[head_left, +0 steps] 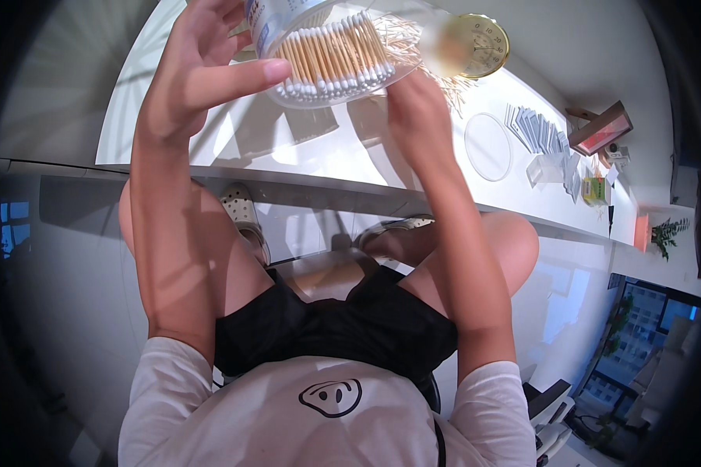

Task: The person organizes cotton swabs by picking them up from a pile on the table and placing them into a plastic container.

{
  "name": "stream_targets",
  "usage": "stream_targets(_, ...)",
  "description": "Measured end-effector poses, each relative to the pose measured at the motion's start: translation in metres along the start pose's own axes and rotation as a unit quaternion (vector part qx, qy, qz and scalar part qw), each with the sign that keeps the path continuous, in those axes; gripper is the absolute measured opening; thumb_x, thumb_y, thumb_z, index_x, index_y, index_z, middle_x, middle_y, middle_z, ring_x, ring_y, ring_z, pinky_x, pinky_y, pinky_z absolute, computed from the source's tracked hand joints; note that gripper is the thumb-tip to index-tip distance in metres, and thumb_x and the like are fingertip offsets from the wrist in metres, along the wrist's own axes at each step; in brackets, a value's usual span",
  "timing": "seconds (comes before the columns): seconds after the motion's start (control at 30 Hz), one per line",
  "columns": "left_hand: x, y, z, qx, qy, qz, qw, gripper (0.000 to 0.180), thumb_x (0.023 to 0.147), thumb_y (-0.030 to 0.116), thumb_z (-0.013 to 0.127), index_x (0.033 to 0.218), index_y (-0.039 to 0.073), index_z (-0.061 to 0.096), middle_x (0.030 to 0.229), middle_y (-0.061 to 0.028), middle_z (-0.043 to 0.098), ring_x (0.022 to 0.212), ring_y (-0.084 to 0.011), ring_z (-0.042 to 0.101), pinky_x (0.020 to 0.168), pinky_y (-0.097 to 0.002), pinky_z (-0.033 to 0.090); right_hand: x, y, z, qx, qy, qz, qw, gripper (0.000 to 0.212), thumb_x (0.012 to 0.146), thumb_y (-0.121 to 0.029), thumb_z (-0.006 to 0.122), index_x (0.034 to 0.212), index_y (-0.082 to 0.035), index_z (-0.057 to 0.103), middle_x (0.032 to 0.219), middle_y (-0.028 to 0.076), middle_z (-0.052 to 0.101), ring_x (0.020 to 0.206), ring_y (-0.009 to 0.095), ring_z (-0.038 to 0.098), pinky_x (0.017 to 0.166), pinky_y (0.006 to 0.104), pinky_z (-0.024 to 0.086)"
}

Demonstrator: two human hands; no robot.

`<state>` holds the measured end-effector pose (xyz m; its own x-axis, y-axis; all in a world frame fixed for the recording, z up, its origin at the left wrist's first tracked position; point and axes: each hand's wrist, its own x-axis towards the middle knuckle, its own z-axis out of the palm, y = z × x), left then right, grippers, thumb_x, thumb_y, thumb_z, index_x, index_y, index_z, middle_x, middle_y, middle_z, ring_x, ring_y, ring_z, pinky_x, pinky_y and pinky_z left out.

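Observation:
My left hand (202,78) is closed around a clear round tub (319,103), its thumb on the near side. The tub is tilted so that its inside shows. Cotton swabs (335,54) with wooden sticks and white tips stand packed in it side by side. My right hand (419,113) is at the tub's right edge; its fingers are hidden, so I cannot tell whether it grips the tub or a swab. Behind the tub, many loose swabs (401,39) lie in a heap on the white table (288,152).
A gold-rimmed dial (488,47) is beyond the heap. To the right lie a clear round lid (488,147), a fanned row of grey-blue cards (533,128), a framed picture (602,128) and a small green-yellow box (596,191). A potted plant (667,233) stands farther right.

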<state>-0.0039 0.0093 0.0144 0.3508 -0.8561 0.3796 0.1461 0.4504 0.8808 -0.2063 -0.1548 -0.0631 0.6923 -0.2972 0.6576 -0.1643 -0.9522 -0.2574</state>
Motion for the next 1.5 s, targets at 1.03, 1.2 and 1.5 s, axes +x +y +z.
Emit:
stream_targets(1.03,0.000,0.002,-0.001,-0.015,-0.026,-0.010,0.999,0.104,0.055,0.003,0.081,0.149,-0.003,0.036,0.147,-0.0172,0.046,0.139,-0.0288,0.043,0.118,-0.0391,0.029,0.015,-0.071,-0.044,0.006,-0.008,-0.100,0.995,0.054,0.071,0.006,0.063,0.120,-0.014,0.074,0.092,0.007,0.056,0.075,0.021,0.054,0.063,0.0327,0.046)
stream_targets(1.2,0.003,0.002,-0.007,0.016,-0.092,0.038,0.995,0.104,0.055,0.003,0.081,0.149,-0.003,0.036,0.147,-0.0172,0.047,0.139,-0.0288,0.043,0.118,-0.0393,0.029,0.022,-0.059,-0.054,0.031,0.088,-0.072,0.993,0.060,0.078,0.019,0.048,0.131,-0.006,0.065,0.099,0.013,0.065,0.078,0.021,0.060,0.068,0.0305,0.050)
stream_targets(1.5,0.003,-0.001,-0.007,0.023,-0.083,0.018,0.996,0.105,0.055,0.004,0.081,0.149,-0.002,0.035,0.149,-0.0172,0.045,0.140,-0.0288,0.042,0.119,-0.0395,0.026,0.013,-0.053,-0.081,0.127,0.045,0.030,0.990,0.034,0.107,-0.009,0.044,0.141,-0.005,0.043,0.101,0.009,0.068,0.074,0.011,0.058,0.065,0.0219,0.044)
